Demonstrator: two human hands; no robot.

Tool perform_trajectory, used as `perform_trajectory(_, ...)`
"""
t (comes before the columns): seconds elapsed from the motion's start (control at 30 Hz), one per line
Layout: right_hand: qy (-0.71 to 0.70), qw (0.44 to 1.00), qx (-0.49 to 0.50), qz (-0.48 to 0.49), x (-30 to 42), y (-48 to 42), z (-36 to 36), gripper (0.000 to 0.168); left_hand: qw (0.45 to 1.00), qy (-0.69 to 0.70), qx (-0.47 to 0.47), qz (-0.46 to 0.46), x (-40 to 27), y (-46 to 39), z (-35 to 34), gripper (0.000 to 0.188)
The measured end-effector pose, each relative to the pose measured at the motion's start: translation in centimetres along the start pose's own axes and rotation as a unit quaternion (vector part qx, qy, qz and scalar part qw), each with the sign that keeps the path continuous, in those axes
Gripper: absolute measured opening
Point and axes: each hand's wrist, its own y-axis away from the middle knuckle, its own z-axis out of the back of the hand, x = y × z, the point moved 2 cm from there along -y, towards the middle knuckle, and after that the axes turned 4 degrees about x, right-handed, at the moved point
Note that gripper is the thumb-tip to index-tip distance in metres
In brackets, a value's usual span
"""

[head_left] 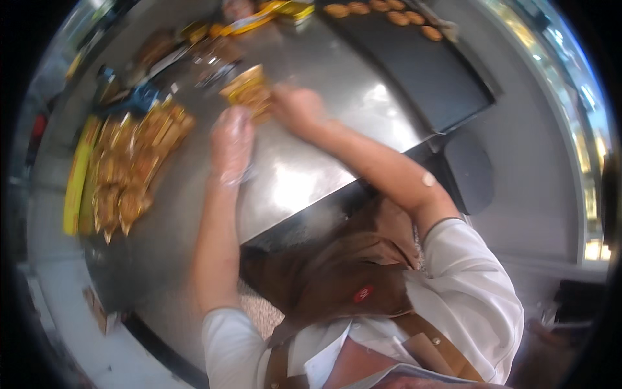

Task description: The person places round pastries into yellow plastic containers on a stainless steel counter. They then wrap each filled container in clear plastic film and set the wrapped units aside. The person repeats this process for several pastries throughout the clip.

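Observation:
My left hand [232, 141], in a clear plastic glove, has its fingers at the lower left edge of a small clear packet [249, 90] with yellow parts and brown baked pieces inside. At the packet's right edge is my right hand [301, 108], blurred, with its fingers closed on the packet's side. Blur hides whether this hand wears a glove. The packet is tilted, above or on the steel table [311, 185]; I cannot tell which. Left of my left hand lies a pile of filled, gold-brown packets [136, 165] in shiny wrap.
A long yellow box [80, 180] borders the pile on the left. Behind it lie a blue object [141, 97] and crumpled clear wrap [211, 63]. Yellow packaging [267, 14] sits at the back. A dark baking tray [418, 73] on the right holds several round cookies [398, 18].

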Motion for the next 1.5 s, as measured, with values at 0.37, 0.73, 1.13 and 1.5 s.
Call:
perform_trajectory(0.37, 0.033, 0.998, 0.039, 0.023, 1.0, -1.5, 0.5, 0.033, 0.998, 0.043, 0.023, 0.031, -1.6, 0.0, 0.9, 0.007)
perform_trajectory(0.73, 0.006, 0.999, 0.039, -0.006, 1.2, -2.5, -0.7, 0.034, 0.991, 0.003, 0.078, 0.112, -1.2, 0.5, 2.4, 0.007)
perform_trajectory(1.13, 0.081, 0.988, 0.128, 0.002, 3.9, -4.5, -2.1, 0.023, 0.991, -0.047, 0.015, 0.125, 1.2, 0.5, 2.7, 0.009)
perform_trajectory(1.5, 0.042, 0.987, 0.15, 0.03, 8.4, -9.2, -6.3, 0.023, 0.991, -0.062, -0.048, 0.108, 2.6, 0.3, 2.8, 0.01)
